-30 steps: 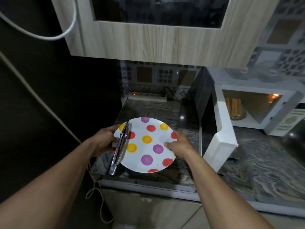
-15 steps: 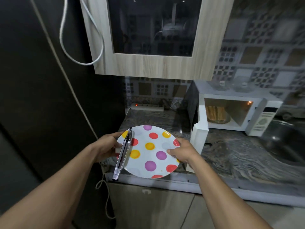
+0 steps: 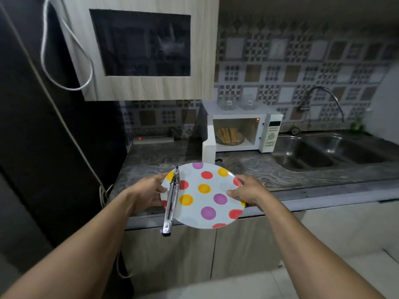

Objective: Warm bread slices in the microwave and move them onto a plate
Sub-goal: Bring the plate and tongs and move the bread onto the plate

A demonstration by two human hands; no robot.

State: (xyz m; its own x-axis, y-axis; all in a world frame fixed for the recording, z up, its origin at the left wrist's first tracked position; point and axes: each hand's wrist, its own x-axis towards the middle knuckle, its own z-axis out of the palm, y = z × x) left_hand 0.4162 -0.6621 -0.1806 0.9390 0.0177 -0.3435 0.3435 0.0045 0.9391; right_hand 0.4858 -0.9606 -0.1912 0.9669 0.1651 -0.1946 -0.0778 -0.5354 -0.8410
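Note:
I hold a white plate (image 3: 207, 203) with red, yellow and purple dots above the counter's front edge. My left hand (image 3: 146, 192) grips its left rim and my right hand (image 3: 246, 190) grips its right rim. Metal tongs (image 3: 171, 203) lie along the plate's left side, their handle end sticking out over the near rim. Behind, the white microwave (image 3: 269, 130) stands with its door (image 3: 209, 147) swung open and its light on. Several bread slices (image 3: 228, 134) stand upright in a dish inside it.
A dark marbled counter (image 3: 254, 167) runs left to right. A steel double sink (image 3: 323, 152) with a curved tap (image 3: 326, 93) lies at the right. A power strip (image 3: 153, 139) sits at the back left. A wooden wall cabinet (image 3: 140, 87) hangs overhead, with a dark tall panel (image 3: 43, 147) at the left.
The view has pulled back from the counter and risen. The plate with the tongs has come toward me, from over the counter to over its front edge, still held by both hands.

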